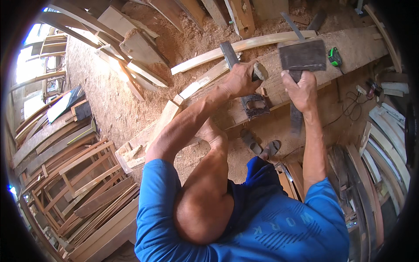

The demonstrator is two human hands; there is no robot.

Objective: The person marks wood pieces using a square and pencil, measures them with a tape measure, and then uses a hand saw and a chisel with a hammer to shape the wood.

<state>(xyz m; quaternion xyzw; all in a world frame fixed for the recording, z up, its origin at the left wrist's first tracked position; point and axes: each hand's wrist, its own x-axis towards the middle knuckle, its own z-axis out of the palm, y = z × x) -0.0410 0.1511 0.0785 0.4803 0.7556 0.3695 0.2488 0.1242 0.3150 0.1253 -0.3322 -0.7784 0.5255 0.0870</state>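
Note:
My left hand (239, 81) is closed around a wooden-handled chisel (260, 71); its round butt faces up and its blade is hidden. In my right hand (302, 90) is a dark wooden mallet (302, 55), its block head raised above the plank bench (358, 48) and its handle running down past my wrist. A handsaw (254, 106) with a dark handle seems to lie across the bench under my left hand. Beyond the mallet, a thin metal strip (292, 25) shows in part. A green and black tape measure (334, 56) sits to the right.
A curved pale board (244, 45) lies along the far side of the bench. My bare foot (212, 134) rests near its left part; sandals (273, 148) are on the floor. Stacked timber frames (94, 174) stand left, curved pieces (386, 148) right. A cable (349, 109) trails there.

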